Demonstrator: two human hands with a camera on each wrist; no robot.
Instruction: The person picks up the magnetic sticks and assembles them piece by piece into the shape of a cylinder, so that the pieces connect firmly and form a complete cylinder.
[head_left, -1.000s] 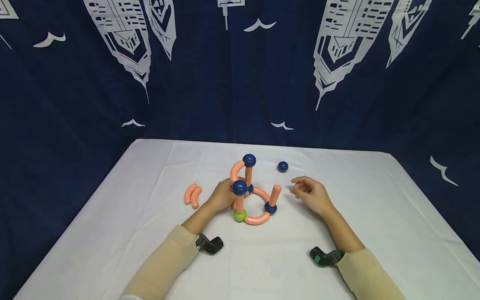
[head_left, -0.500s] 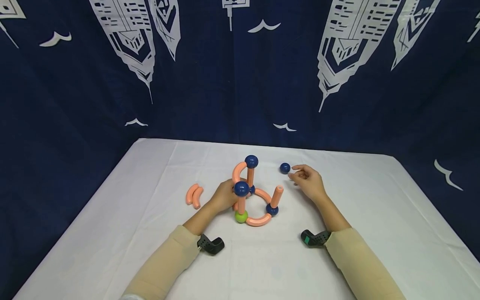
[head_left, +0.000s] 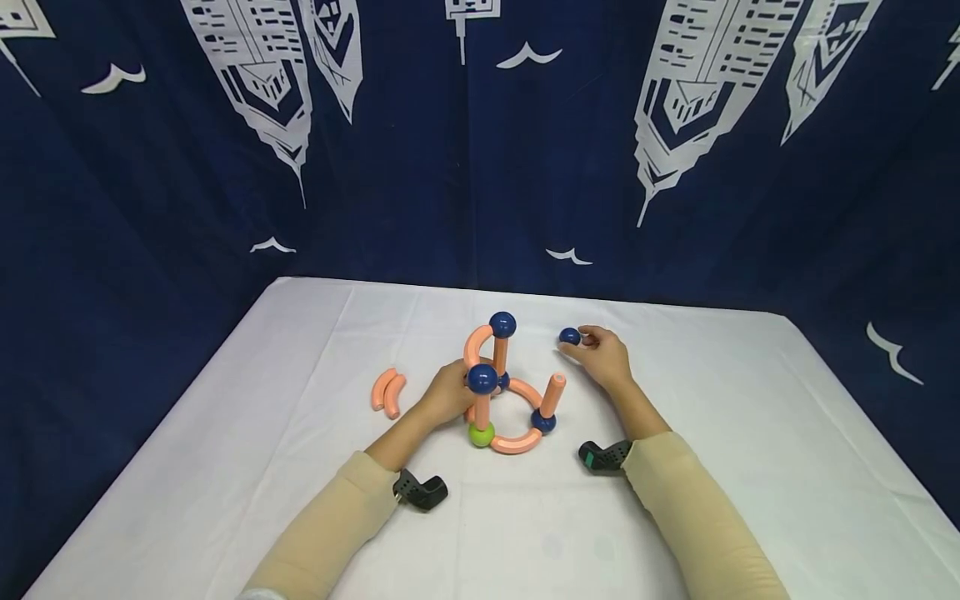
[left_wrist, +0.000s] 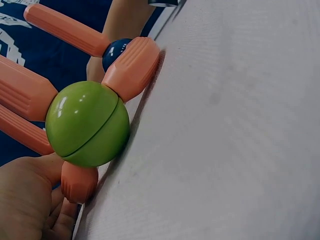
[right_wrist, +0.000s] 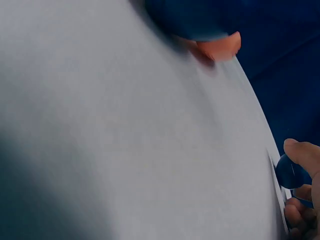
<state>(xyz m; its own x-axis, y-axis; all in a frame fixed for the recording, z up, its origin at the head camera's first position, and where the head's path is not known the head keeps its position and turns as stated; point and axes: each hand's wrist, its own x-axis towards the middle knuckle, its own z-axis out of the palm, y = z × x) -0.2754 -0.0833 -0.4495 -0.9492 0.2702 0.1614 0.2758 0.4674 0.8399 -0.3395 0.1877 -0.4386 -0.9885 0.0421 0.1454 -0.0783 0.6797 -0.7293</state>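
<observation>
A structure of orange sticks and balls stands on the table, its base a ring of curved orange rods [head_left: 517, 443]. A green ball [left_wrist: 87, 124] is at the ring's near left. Two uprights carry blue balls [head_left: 482, 379] on top, joined by a curved rod; a third upright rod [head_left: 553, 395] is bare-topped. My left hand [head_left: 448, 392] holds the structure's left side low down, its fingertips partly hidden behind the rods. Beyond the structure to the right, my right hand [head_left: 604, 358] pinches a loose blue ball [head_left: 569, 336] between thumb and fingers, at the tabletop.
Two loose curved orange rods [head_left: 388, 392] lie side by side left of my left hand. A white cloth covers the table [head_left: 225, 467]. Behind its far edge hangs a dark blue curtain [head_left: 465, 183] with white prints. Each wrist wears a black camera mount [head_left: 420, 490].
My right hand has moved left and away from me to the loose blue ball, and its fingers have closed round it. My left hand stays on the structure.
</observation>
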